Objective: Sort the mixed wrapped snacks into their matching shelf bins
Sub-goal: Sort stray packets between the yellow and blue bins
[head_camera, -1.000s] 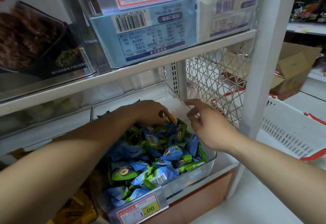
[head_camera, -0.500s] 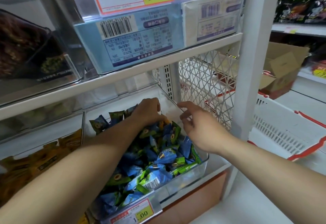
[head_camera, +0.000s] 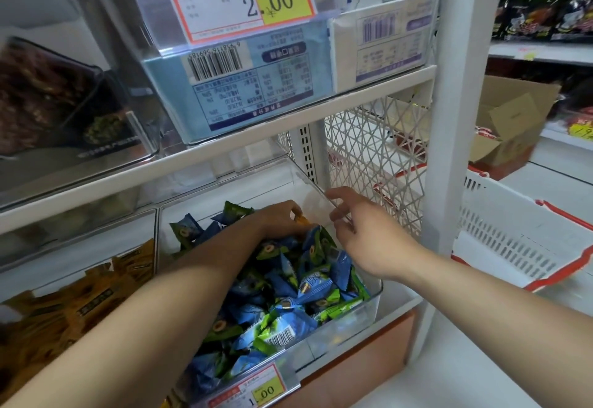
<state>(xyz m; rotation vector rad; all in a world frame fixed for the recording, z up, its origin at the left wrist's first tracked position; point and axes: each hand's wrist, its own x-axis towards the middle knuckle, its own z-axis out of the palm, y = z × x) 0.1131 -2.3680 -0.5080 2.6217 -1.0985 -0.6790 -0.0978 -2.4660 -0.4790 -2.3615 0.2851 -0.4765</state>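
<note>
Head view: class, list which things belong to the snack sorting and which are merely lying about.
Job: left hand, orange snack it pinches, blue snacks, blue bin, orange bin, right hand.
Lying about: basket, cardboard box, price tag.

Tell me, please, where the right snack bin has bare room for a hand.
Bare white floor shows at the back of the clear bin, behind the left hand gripping an orange snack, and in the back right corner by the right hand. Middle and front are crowded with blue-green snacks.

A shop: price tags (head_camera: 237, 0) on shelf bins (head_camera: 346, 327) of wrapped snacks (head_camera: 288, 292), a shopping basket (head_camera: 513, 237) alongside.
</note>
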